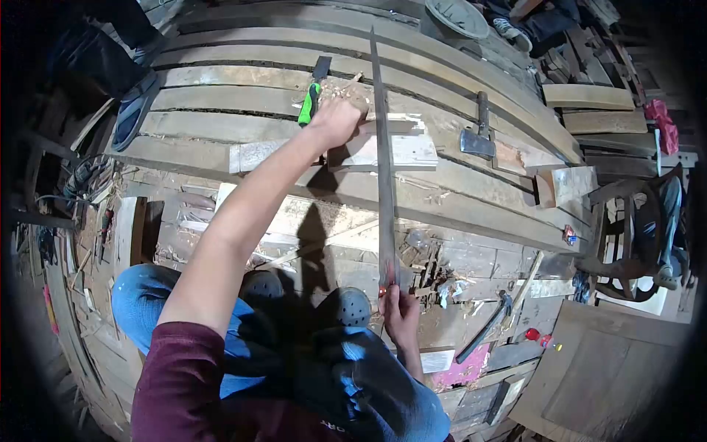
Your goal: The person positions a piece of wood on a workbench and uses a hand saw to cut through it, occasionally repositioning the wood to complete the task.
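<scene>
Fingers of the right hand close around the near end of the long blade, which points away from the person and crosses above the pale board on the slatted bench. Curled beside the blade's left side, the left hand is nearer the board; its grip cannot be told. Beyond it lies the green-handled tool; the hatchet-like tool lies right.

Pretty rough room tbh: worn plank floor littered with shavings and scraps, and a big slatted platform across it. Chair on the right, wide wooden panel below that, bucket up top. Light's harsh mid-room, edges super dark.
</scene>
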A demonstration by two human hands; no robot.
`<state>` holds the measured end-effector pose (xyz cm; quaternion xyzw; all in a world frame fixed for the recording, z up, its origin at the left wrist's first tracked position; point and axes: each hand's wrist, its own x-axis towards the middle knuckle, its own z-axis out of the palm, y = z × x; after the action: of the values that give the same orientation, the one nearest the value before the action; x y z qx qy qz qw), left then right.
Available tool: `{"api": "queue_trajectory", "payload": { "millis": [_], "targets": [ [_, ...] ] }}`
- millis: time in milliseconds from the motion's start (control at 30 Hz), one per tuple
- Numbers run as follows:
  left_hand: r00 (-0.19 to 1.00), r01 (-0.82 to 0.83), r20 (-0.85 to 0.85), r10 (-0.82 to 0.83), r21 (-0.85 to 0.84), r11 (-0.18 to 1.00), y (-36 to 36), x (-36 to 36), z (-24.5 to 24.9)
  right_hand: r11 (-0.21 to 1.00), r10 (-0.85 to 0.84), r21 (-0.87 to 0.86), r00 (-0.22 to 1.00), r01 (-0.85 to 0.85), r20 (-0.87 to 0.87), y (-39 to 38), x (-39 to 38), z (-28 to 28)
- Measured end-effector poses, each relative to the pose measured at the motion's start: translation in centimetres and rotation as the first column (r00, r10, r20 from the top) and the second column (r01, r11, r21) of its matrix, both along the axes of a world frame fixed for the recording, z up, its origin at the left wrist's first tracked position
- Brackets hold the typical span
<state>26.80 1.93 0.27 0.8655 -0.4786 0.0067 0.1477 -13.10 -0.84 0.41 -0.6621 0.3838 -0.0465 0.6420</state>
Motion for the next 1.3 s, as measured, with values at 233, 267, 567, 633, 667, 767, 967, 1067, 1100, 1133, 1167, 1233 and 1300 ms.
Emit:
{"api": "queue_trajectory", "payload": {
  "millis": [233, 267, 567, 633, 667, 767, 967, 1067, 1100, 1133, 1167, 1233, 1300],
  "targets": [
    [0.994, -0.010, 0.113, 0.009, 0.008, 1.000, 0.9, -3.5, -1.2, 0.999, -0.006, 0.040, 1.000, 0.007, -0.009, 0.2, -3.7, -1.6],
    [0.998, -0.019, 0.069, 0.017, 0.034, 0.999, 0.9, -3.9, -1.1, 0.999, -0.017, 0.035, 1.000, 0.017, -0.006, 0.4, -4.5, -2.9],
    [0.998, 0.031, 0.058, -0.037, 0.100, 0.995, 2.3, -3.9, -2.0, 0.989, -0.048, 0.138, 0.999, 0.046, 0.008, 1.3, -5.9, -6.1],
    [0.998, 0.056, -0.020, -0.054, 0.088, 0.995, 2.5, -3.7, -1.8, 0.988, -0.059, 0.146, 0.998, 0.054, 0.027, 1.4, -5.5, -5.8],
    [0.998, 0.061, -0.009, -0.061, 0.077, 0.995, 2.5, -3.7, -2.3, 0.990, -0.052, 0.135, 0.998, 0.047, 0.032, 1.4, -5.5, -5.7],
    [0.999, 0.054, 0.002, -0.055, 0.054, 0.997, 2.3, -4.2, -2.8, 0.992, -0.051, 0.114, 0.998, 0.046, 0.035, 1.3, -5.9, -6.3],
    [1.000, 0.016, 0.013, -0.017, 0.071, 0.997, 2.1, -4.4, -2.8, 0.996, -0.065, 0.065, 0.998, 0.066, -0.013, 1.8, -5.3, -6.7],
    [0.997, -0.035, -0.058, 0.041, 0.100, 0.994, 1.7, -4.3, -2.0, 0.995, -0.073, 0.073, 0.997, 0.072, 0.006, 2.1, -4.9, -6.8],
    [0.996, -0.039, -0.075, 0.045, 0.072, 0.997, 1.6, -4.0, -2.2, 0.994, -0.080, 0.081, 0.997, 0.080, 0.003, 2.1, -4.9, -6.9],
    [0.995, -0.043, -0.092, 0.047, 0.042, 0.998, 1.5, -3.7, -2.4, 0.992, -0.088, 0.088, 0.996, 0.088, 0.000, 2.1, -4.9, -6.9],
    [0.993, -0.047, -0.110, 0.048, 0.011, 0.999, 1.3, -3.6, -2.7, 0.991, -0.096, 0.093, 0.995, 0.096, -0.005, 2.1, -5.0, -6.8],
    [0.992, -0.067, -0.104, 0.067, 0.012, 0.998, 1.1, -3.7, -2.3, 0.994, -0.089, 0.069, 0.996, 0.089, -0.011, 2.0, -4.9, -6.6],
    [0.991, -0.079, -0.100, 0.084, 0.056, 0.995, 1.0, -3.8, -2.3, 0.992, -0.098, 0.085, 0.995, 0.097, 0.003, 2.1, -4.8, -6.9]
  ]
}}
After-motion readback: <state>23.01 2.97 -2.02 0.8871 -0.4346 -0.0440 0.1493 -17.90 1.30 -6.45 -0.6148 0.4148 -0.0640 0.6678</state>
